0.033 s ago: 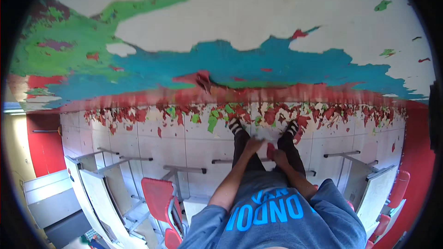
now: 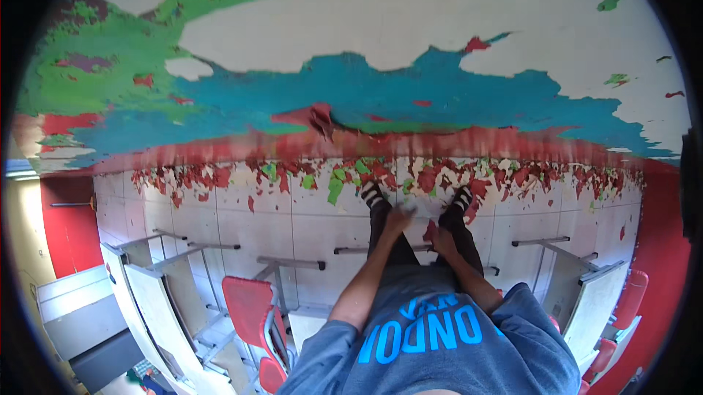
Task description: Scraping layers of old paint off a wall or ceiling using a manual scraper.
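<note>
Presently, just right of centre, the right hand (image 2: 444,243) appears closed on a red piece (image 2: 430,231), the left hand's (image 2: 398,219) grip is indeterminable, and paint stripping, seemingly underway, likely calls next for lifting the curled red flap (image 2: 321,121) at upper centre.

Peeling wall, littered floor

My head view takes in a wall (image 2: 293,25) patched white, teal, green and red, a torn red flap (image 2: 320,120) jutting from its lower part. Paint flakes (image 2: 521,175) crowd the floor (image 2: 271,225) along its foot, some around the wearer's striped shoes (image 2: 372,192). I see the left hand (image 2: 398,221) with a blurred pale thing (image 2: 411,207) at its fingertips; just beside it, the right hand (image 2: 444,243) grips a small red piece (image 2: 430,231). A red chair (image 2: 245,307) stands on the left.
</note>
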